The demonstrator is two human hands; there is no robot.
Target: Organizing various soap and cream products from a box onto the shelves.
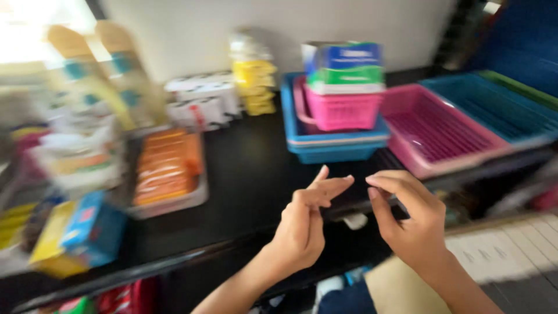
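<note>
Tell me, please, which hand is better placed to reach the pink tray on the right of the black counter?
The right hand, probably. It hovers empty just below the pink tray, near its front rim. The left hand, also empty, sits further left, closer to the stacked blue baskets.

Flat pink slatted tray, beside stacked baskets.

Both hands hover over the near edge of the worktop, the left hand just beside the right hand, fingertips close together but apart. Behind them stands a stack of baskets with small boxes on top. Right of the stack, behind the right hand, lie flat trays. Left of the left hand sits a tray of packets, and further left a box at the worktop's edge.
</note>
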